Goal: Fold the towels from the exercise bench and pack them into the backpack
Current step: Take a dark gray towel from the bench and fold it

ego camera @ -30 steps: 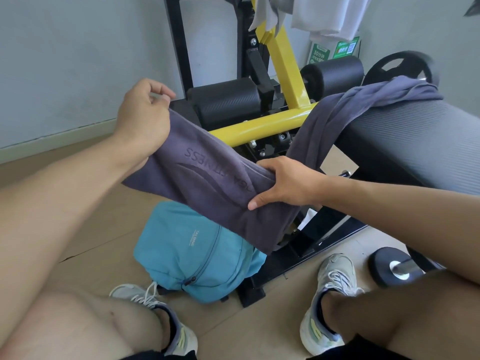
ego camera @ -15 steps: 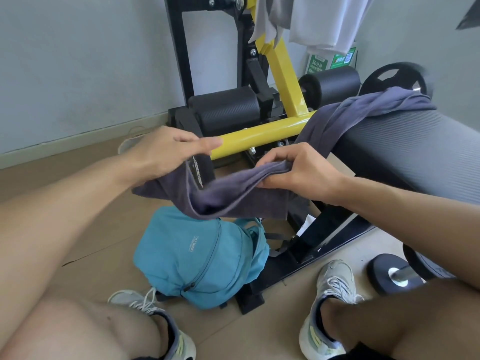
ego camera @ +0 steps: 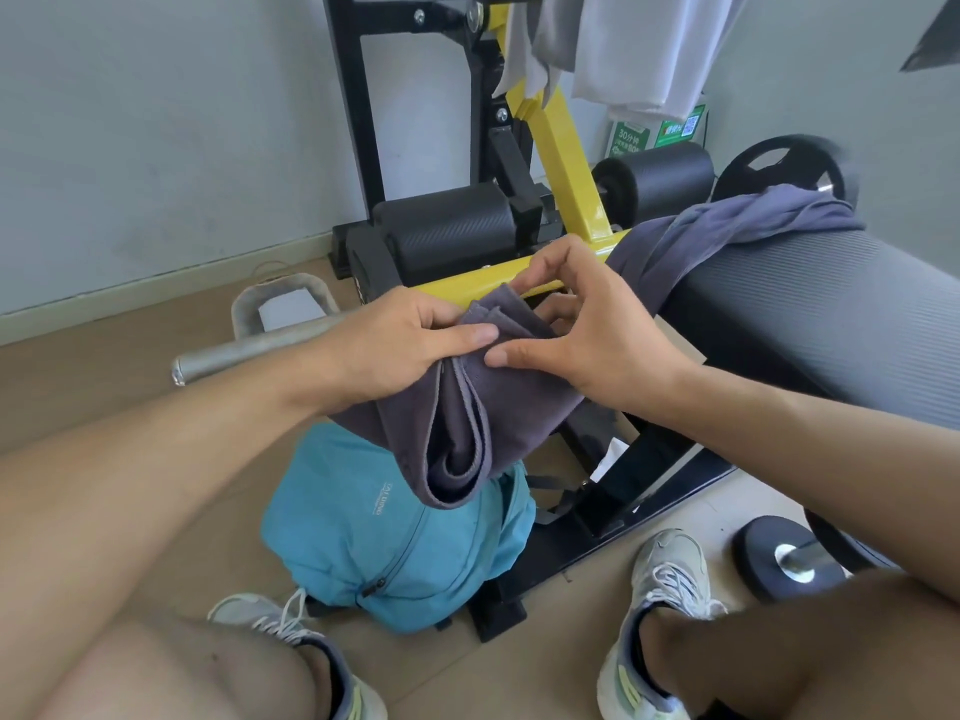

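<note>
A dark purple-grey towel (ego camera: 467,428) hangs folded into several layers between my hands, above the teal backpack (ego camera: 384,532) on the floor. My left hand (ego camera: 400,345) grips the towel's top edge from the left, thumb over the fabric. From the right, my right hand (ego camera: 587,324) pinches the same top edge, thumb on the front. A second purple-grey towel (ego camera: 727,231) lies crumpled across the far end of the black exercise bench (ego camera: 810,314) and trails off its end towards my hands.
The bench's yellow and black frame (ego camera: 561,142) with black roller pads stands behind my hands. A metal bar (ego camera: 249,350) lies at left, a dumbbell (ego camera: 784,558) at lower right, a weight plate (ego camera: 779,163) at the back. My knees and shoes frame the backpack.
My hands have come together, bringing the towel's ends onto each other, so the spread towel is now a folded bundle hanging from both hands.
</note>
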`<state>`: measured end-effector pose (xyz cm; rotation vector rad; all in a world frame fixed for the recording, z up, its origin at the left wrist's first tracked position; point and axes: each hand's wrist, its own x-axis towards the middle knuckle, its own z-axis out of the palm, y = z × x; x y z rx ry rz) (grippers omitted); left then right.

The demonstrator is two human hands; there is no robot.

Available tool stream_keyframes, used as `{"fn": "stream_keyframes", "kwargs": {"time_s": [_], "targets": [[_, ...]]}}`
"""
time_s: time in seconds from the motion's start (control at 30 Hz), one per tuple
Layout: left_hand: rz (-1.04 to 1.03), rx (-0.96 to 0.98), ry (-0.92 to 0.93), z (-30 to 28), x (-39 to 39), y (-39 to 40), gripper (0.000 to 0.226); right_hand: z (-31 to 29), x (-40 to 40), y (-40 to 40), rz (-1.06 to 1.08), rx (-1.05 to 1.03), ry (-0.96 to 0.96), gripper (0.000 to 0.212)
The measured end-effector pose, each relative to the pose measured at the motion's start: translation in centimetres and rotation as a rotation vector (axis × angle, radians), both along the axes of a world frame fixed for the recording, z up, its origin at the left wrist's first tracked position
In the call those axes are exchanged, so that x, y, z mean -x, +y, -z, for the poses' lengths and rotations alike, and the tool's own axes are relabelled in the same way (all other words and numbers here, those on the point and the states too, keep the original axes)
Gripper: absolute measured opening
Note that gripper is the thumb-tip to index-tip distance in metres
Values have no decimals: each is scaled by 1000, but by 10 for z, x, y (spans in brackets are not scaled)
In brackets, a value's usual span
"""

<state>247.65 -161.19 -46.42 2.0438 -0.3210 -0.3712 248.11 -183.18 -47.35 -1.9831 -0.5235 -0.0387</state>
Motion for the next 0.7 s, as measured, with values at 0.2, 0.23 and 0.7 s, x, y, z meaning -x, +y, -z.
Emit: {"fn": "stream_keyframes", "kwargs": {"time_s": [0.2, 0.23, 0.7], "targets": [[-42, 136, 97, 0, -2, 2, 41, 3, -2, -2, 23, 82, 12, 37], [-48, 147, 103, 0, -2, 2, 41, 4, -2, -2, 13, 90, 17, 33], [-40, 69, 116, -3, 5, -4, 37, 5, 0, 0, -28, -126, 111, 18]]}}
